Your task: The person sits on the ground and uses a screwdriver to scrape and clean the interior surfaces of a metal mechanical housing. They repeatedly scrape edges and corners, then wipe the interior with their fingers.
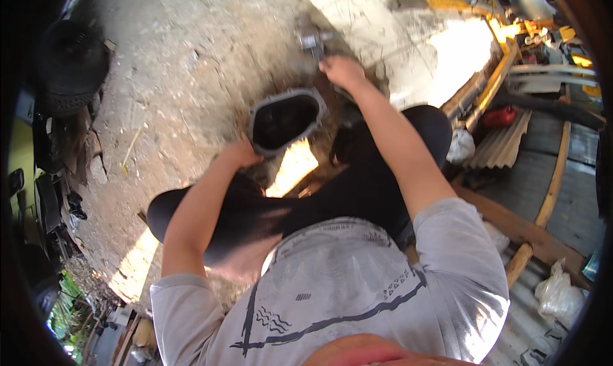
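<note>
A grey cast-metal housing (321,102) with a wide oval opening and a flanged rim stands on the ground between my legs. The inside of its opening is dark. My left hand (241,154) is closed on the near left side of the rim, its fingers partly hidden. Beyond the housing, to the right, my right hand (345,73) is closed, with its fingertips pointing left. Just past those fingertips is a small grey metal piece (311,42), smeared by motion. Whether my right hand grips that piece or something else cannot be made out.
A black tyre (73,66) lies at the far left. Wooden poles (554,174), corrugated metal sheets (504,146) and a red container (499,116) are on the right. A white plastic bag (560,294) lies at the lower right. Rough, dusty concrete (172,72) spreads ahead.
</note>
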`<action>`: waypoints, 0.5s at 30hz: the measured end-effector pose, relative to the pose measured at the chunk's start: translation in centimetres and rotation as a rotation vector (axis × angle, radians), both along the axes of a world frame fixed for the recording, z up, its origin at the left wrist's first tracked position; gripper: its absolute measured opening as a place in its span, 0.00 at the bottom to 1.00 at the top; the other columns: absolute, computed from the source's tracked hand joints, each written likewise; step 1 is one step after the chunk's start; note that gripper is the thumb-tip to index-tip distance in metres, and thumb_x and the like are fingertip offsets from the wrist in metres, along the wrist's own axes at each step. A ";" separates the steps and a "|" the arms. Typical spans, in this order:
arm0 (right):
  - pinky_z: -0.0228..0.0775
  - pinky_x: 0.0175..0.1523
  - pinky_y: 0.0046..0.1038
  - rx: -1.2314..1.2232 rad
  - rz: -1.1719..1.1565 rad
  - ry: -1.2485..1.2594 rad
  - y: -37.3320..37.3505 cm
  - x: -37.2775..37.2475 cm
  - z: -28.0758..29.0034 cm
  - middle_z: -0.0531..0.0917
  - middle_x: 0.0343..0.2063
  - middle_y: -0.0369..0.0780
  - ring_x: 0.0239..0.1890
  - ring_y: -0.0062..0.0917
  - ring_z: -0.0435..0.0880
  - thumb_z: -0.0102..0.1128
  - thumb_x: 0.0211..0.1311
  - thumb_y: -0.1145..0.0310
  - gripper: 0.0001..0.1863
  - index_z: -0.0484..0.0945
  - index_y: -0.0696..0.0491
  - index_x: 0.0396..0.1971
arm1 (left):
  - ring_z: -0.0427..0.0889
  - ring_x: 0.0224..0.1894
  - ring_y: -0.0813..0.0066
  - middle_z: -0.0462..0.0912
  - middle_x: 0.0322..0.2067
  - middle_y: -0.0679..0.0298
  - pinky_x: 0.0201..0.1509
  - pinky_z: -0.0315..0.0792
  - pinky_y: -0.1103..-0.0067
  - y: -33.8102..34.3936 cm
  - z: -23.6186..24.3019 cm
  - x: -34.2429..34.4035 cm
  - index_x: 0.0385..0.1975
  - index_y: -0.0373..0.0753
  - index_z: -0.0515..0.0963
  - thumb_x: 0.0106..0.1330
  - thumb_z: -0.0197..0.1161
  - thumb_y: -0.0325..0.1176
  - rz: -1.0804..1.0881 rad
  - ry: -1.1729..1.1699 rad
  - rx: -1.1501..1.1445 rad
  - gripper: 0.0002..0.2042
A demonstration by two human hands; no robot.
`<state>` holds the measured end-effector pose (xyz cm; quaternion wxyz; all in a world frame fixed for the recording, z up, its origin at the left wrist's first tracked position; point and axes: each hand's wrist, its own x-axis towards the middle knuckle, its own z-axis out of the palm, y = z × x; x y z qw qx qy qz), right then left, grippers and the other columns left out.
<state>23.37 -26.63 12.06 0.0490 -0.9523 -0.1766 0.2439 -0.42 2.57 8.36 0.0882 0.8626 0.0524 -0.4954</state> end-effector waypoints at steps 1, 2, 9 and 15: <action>0.74 0.60 0.47 0.011 -0.051 0.045 -0.7 -1.5 -1.3 0.83 0.55 0.46 0.57 0.45 0.82 0.49 0.73 0.44 0.25 0.83 0.46 0.54 | 0.79 0.62 0.52 0.76 0.63 0.45 0.64 0.74 0.64 -0.2 -0.3 -1.3 0.75 0.22 0.41 0.64 0.60 0.65 0.041 0.002 -0.022 0.57; 0.73 0.61 0.47 0.039 -0.101 0.046 -0.5 -0.6 -1.6 0.84 0.54 0.47 0.57 0.46 0.82 0.48 0.73 0.43 0.27 0.82 0.48 0.54 | 0.79 0.62 0.50 0.76 0.62 0.45 0.63 0.74 0.64 -0.4 0.6 -1.9 0.75 0.23 0.41 0.64 0.61 0.65 0.010 -0.025 0.034 0.57; 0.77 0.42 0.40 0.045 -0.332 0.506 -3.5 0.9 -12.0 0.86 0.42 0.48 0.35 0.36 0.85 0.58 0.71 0.43 0.28 0.85 0.59 0.41 | 0.79 0.58 0.41 0.75 0.60 0.35 0.61 0.74 0.57 0.7 -1.0 0.9 0.76 0.27 0.35 0.64 0.65 0.58 0.190 -0.286 -0.029 0.57; 0.77 0.49 0.42 -0.055 -0.027 0.472 -6.9 2.7 -26.2 0.86 0.46 0.48 0.41 0.41 0.85 0.57 0.68 0.53 0.21 0.87 0.56 0.42 | 0.76 0.59 0.31 0.70 0.57 0.23 0.64 0.72 0.55 -2.1 -5.2 -0.1 0.73 0.29 0.23 0.64 0.68 0.49 0.297 -0.330 -0.117 0.59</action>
